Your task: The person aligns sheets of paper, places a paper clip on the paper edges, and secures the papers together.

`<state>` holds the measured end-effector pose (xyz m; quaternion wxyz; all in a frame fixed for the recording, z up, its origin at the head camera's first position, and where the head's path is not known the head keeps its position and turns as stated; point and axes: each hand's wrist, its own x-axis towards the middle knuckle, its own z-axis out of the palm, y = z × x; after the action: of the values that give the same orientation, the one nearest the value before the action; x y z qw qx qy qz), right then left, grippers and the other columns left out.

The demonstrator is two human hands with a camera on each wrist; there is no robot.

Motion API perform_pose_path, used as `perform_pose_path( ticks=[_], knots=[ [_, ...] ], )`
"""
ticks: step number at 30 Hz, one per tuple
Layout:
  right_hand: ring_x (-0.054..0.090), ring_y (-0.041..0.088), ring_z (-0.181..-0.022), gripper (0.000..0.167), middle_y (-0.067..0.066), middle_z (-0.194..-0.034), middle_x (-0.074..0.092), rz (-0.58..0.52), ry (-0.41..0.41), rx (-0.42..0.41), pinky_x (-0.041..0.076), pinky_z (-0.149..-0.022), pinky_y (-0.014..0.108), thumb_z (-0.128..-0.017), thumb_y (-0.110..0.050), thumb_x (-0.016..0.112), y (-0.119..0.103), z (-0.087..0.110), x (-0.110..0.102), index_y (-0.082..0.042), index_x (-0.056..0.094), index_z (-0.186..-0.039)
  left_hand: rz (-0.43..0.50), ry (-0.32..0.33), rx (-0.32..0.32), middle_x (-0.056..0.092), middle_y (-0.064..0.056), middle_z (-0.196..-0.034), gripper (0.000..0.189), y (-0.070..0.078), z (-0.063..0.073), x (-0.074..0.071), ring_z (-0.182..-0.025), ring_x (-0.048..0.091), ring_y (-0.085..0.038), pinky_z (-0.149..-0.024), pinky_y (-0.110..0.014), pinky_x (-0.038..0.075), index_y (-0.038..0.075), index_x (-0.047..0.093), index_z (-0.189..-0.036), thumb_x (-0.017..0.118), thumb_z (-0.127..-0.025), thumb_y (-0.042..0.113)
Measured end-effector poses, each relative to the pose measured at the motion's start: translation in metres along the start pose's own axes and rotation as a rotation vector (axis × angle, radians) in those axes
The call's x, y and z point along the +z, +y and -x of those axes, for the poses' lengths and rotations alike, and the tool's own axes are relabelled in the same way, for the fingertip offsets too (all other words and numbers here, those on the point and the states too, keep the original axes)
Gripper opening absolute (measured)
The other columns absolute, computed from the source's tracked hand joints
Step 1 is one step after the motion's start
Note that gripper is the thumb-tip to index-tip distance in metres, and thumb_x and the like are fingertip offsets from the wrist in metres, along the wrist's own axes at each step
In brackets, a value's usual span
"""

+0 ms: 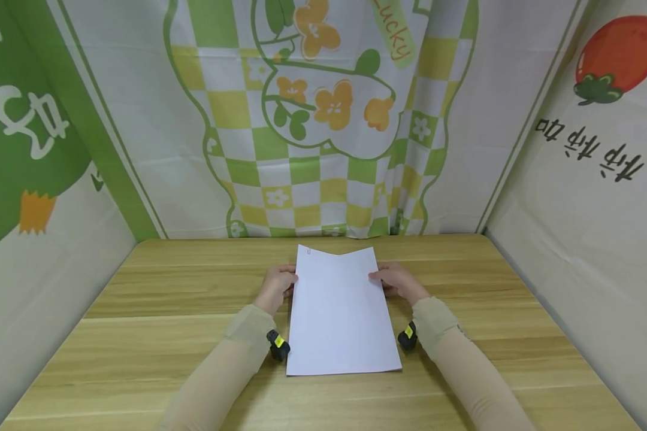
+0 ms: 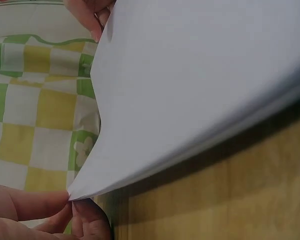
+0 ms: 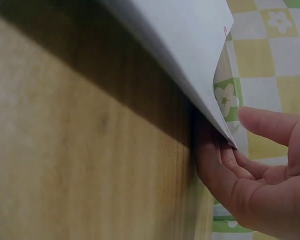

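Note:
A thin stack of white paper point(image 1: 339, 317) bows between my two hands, its far edge dipping in the middle. A small red paper clip point(image 1: 309, 251) sits at its far left corner. My left hand point(image 1: 277, 284) pinches the left side near that corner; in the left wrist view the thumb and fingers point(image 2: 92, 220) meet at the paper's tip. On the other side is my right hand point(image 1: 401, 281). The right wrist view shows its fingers point(image 3: 215, 165) under the paper's edge, while its thumb point(image 3: 265, 122) stands raised apart from the sheet.
The paper is over a wooden table point(image 1: 167, 341), casting a shadow on it. A checked curtain point(image 1: 323, 191) hangs behind the table's far edge, with printed cloth walls point(image 1: 577, 239) on both sides. Each wrist wears a small black camera point(image 1: 278, 345).

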<state>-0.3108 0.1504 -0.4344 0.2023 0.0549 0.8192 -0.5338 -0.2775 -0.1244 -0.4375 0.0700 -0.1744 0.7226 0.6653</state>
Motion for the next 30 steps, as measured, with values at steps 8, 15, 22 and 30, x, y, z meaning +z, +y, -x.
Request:
perform_pose_path(
  ticks=[8,15,22,30],
  knots=[
    [0.052,0.032,-0.114,0.044,0.024,-0.134,0.047,0.009,-0.010,0.000,0.051,-0.088,0.041,-0.093,-0.016,0.059,0.0006,-0.0018,-0.0008,0.006,0.048,-0.130,0.009,-0.023,-0.026,0.054,-0.019,-0.125,0.039,0.0026,0.0017,-0.0032,-0.092,0.051,-0.020,-0.076,-0.028,0.045,-0.003,0.053,-0.130,0.051,-0.091,-0.003],
    [0.050,0.033,-0.116,0.048,0.025,-0.135,0.045,0.014,-0.002,0.010,0.050,-0.091,0.042,-0.092,-0.016,0.059,0.0001,-0.0017,-0.0010,0.007,0.044,-0.132,0.012,-0.030,-0.036,0.053,-0.019,-0.125,0.041,0.0021,0.0007,-0.0045,-0.092,0.051,-0.020,-0.079,-0.028,0.046,-0.003,0.051,-0.131,0.051,-0.089,-0.005],
    [0.044,0.039,-0.126,0.053,0.028,-0.139,0.041,0.004,-0.028,0.017,0.046,-0.097,0.046,-0.094,-0.014,0.056,-0.0005,0.0009,-0.0031,0.011,0.036,-0.137,-0.006,-0.018,-0.050,0.054,-0.015,-0.117,0.043,0.0035,0.0014,-0.0055,-0.089,0.051,-0.017,-0.076,-0.026,0.047,-0.003,0.051,-0.130,0.052,-0.088,-0.004],
    [0.043,0.038,-0.128,0.052,0.027,-0.140,0.041,-0.003,-0.029,0.023,0.048,-0.095,0.044,-0.094,-0.013,0.055,-0.0018,0.0022,-0.0060,0.011,0.037,-0.137,-0.018,-0.016,-0.043,0.055,-0.013,-0.111,0.041,0.0037,0.0022,-0.0066,-0.086,0.052,-0.016,-0.073,-0.025,0.049,-0.005,0.052,-0.129,0.053,-0.088,-0.004]
  ],
)
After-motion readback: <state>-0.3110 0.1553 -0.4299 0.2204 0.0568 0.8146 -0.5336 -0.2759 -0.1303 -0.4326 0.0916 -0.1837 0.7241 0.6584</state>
